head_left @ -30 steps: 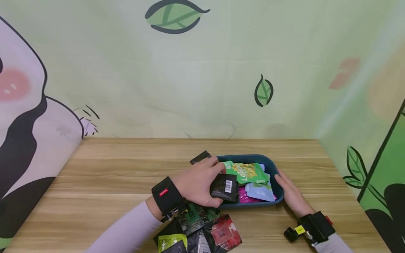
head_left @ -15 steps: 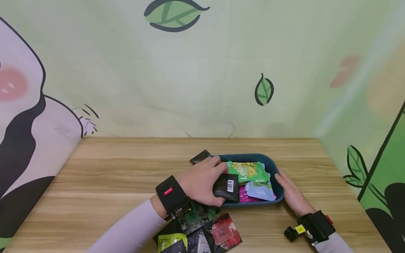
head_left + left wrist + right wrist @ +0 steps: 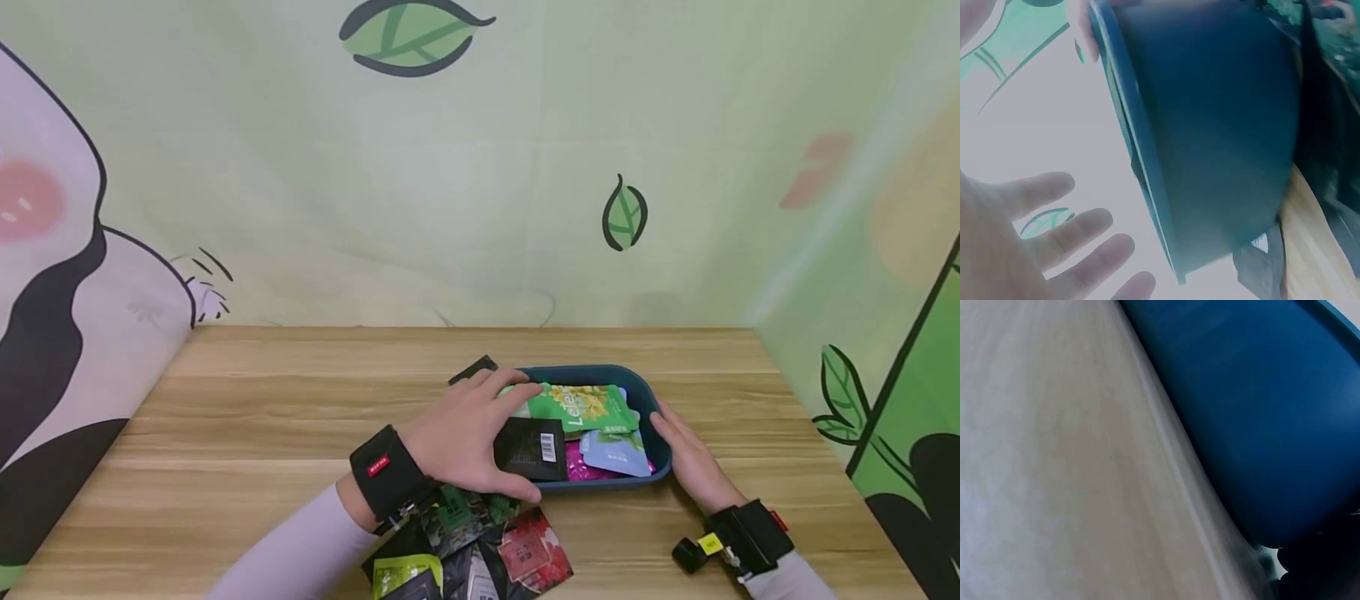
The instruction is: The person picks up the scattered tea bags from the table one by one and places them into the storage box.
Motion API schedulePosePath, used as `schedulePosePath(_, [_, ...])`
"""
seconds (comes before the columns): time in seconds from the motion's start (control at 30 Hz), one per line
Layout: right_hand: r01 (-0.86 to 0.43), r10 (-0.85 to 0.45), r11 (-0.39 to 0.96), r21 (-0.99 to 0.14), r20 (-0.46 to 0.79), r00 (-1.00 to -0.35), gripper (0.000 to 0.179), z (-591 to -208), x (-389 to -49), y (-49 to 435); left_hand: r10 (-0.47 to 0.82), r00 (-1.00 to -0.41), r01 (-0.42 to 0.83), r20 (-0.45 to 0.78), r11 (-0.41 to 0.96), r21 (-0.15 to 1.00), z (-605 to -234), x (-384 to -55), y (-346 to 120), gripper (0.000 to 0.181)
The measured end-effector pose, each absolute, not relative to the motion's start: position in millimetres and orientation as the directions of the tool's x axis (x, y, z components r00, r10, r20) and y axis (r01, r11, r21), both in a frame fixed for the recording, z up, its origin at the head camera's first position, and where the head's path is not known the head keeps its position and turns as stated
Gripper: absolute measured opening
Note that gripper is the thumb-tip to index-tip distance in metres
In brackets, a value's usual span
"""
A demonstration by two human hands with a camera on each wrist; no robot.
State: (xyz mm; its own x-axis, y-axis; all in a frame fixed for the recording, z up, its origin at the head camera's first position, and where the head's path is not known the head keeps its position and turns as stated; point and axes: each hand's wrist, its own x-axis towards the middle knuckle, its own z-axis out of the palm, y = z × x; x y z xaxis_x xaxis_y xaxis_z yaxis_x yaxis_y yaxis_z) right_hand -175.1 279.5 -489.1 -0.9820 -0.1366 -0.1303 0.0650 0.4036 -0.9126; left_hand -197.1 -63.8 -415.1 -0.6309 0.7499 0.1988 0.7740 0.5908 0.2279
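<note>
A dark blue rectangular bin [image 3: 654,396] sits on the table, full of flat packets. My left hand [image 3: 461,433] hovers over its left end with fingers spread and nothing held; the left wrist view shows those fingers [image 3: 1072,237] apart from the bin wall [image 3: 1210,125]. Just right of the palm, a black packet with a barcode [image 3: 528,452] lies in the bin. Beside it are a green packet with yellow flowers [image 3: 588,406], a light blue packet [image 3: 618,452] and a shiny pink one [image 3: 585,465]. My right hand [image 3: 697,462] rests along the bin's right end, fingers extended, partly hidden behind it.
In front of the bin lies a loose pile of packets: dark green [image 3: 456,521], red [image 3: 536,550], yellow-green [image 3: 405,575] and black ones. Another black packet [image 3: 474,369] lies behind my left hand. A printed cloth backdrop [image 3: 525,167] rises at the wooden table's [image 3: 300,392] far edge.
My left hand has let go of the black packet, which now lies flatter in the bin. Its fingers have spread and it has drawn slightly left. The right hand stays put.
</note>
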Motion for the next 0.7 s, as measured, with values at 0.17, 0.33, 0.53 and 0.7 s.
schedulePosePath(0.17, [0.070, -0.135, 0.409, -0.910, -0.136, -0.981, 0.083, -489.4, -174.6, 280.0, 0.737, -0.645, 0.761, 0.200, 0.598, 0.252, -417.4, -187.6, -86.9, 0.116])
schedulePosePath(0.33, [0.059, -0.147, 0.404, -0.913, -0.128, -0.981, 0.082, -488.9, -174.6, 280.2, 0.706, -0.677, 0.734, 0.209, 0.626, 0.263, -422.9, -172.9, -110.2, 0.116])
schedulePosePath(0.53, [0.069, -0.139, 0.413, -0.908, -0.138, -0.981, 0.083, -488.5, -175.0, 280.1, 0.691, -0.683, 0.730, 0.235, 0.645, 0.225, -436.5, -155.8, -126.3, 0.110])
schedulePosePath(0.7, [0.066, -0.135, 0.415, -0.907, -0.133, -0.982, 0.084, -488.8, -175.2, 279.1, 0.678, -0.701, 0.713, 0.221, 0.665, 0.221, -447.2, -145.7, -130.6, 0.105])
